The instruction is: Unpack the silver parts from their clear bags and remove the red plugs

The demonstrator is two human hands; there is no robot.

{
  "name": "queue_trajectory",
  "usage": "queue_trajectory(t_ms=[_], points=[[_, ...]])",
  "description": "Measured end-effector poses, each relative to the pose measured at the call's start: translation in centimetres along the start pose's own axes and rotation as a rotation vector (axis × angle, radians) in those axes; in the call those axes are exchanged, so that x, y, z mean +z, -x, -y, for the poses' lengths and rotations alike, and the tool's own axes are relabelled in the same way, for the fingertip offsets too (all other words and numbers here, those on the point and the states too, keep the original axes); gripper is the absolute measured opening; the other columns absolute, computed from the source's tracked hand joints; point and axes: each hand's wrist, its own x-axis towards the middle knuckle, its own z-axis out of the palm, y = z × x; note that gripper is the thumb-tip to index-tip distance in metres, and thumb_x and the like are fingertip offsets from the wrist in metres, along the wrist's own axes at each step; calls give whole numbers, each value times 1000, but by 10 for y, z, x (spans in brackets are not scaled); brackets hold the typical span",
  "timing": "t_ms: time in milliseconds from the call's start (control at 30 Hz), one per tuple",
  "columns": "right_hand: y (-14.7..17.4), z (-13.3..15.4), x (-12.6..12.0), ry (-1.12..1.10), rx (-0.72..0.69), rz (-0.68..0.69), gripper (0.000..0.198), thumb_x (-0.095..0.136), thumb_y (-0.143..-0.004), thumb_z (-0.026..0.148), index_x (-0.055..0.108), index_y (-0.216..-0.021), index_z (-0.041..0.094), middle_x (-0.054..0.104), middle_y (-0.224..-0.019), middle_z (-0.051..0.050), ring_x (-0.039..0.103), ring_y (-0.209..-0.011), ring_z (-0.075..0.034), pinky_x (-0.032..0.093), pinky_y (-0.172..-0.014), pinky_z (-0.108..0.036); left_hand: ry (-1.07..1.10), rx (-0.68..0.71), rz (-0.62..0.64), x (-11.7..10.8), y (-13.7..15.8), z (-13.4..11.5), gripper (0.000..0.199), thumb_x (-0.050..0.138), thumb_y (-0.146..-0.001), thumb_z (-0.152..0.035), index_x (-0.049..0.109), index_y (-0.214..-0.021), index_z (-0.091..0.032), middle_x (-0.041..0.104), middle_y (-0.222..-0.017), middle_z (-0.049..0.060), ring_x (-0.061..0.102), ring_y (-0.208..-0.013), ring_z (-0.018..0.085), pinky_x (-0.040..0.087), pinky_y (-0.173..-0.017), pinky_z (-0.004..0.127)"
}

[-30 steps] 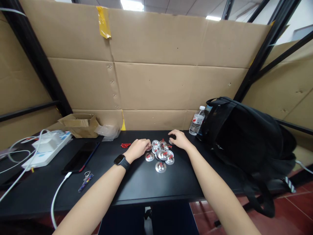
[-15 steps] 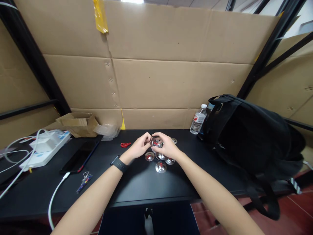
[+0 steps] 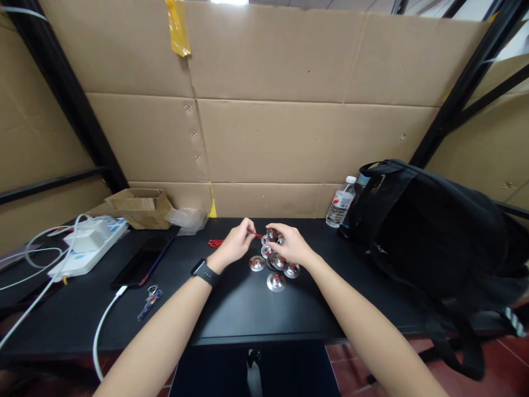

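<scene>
My left hand [image 3: 237, 242], wearing a dark watch [image 3: 205, 273], pinches a red cord [image 3: 258, 235] that runs taut toward a small metal finger cymbal [image 3: 273, 234]. That cymbal sits between the thumb and fingers of my right hand [image 3: 292, 244], which partly cover it. Below the right hand lies a cluster of shiny finger cymbals with red cord loops at their centres. One cymbal [image 3: 257, 263] rests at the left of the cluster, and another [image 3: 276, 282] lies nearest to me. A bundle of red cords [image 3: 215, 243] lies just beyond my left wrist.
On the left are a power strip [image 3: 88, 251] with cables, a phone [image 3: 142, 262] and a keychain [image 3: 150, 302]. Behind them stand an open cardboard box [image 3: 142, 209] and a plastic bag [image 3: 188, 219]. A water bottle [image 3: 341, 202] and a black backpack [image 3: 438, 242] occupy the right.
My left hand has drawn slightly away from the right, and a red cord now stretches between them. The right hand stays over the cymbals. The whole view has shifted a little.
</scene>
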Motion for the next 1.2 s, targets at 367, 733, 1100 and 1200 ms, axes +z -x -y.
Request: queue_trajectory(t_ms=[367,733,1100,1200], points=[[3,-81,-43,238,235,-3,45,81,-73,28,72,-116,18,72,-113,-10,70,-101,-25,52,-96,-38,-41,-275,148,-105,30,108,29,66,-76,-39,44,-86,-22,65,-79,-1,64,-74,17,50,-74,30],[9,-93,-46,170,375,181,45,88,-66,33,77,-108,20,79,-99,-7,74,-94,-25,55,-89,-34,-197,-225,127,-92,19,78,20,60,-81,-37,58,-93,-20,69,-85,3,66,-80,20,51,-76,31],[11,-101,-45,220,327,257,31,76,-77,24,77,-107,22,78,-103,-6,73,-95,-23,54,-87,-30,-325,250,335,23,7,2,35,48,-95,-15,68,-118,-32,68,-118,5,61,-109,23,44,-94,36],[11,-101,-45,255,319,268,27,73,-80,25,77,-106,22,78,-103,-7,72,-94,-24,54,-87,-31,-354,245,375,31,10,0,35,48,-93,-12,69,-114,-31,68,-118,5,62,-108,23,44,-89,34]])
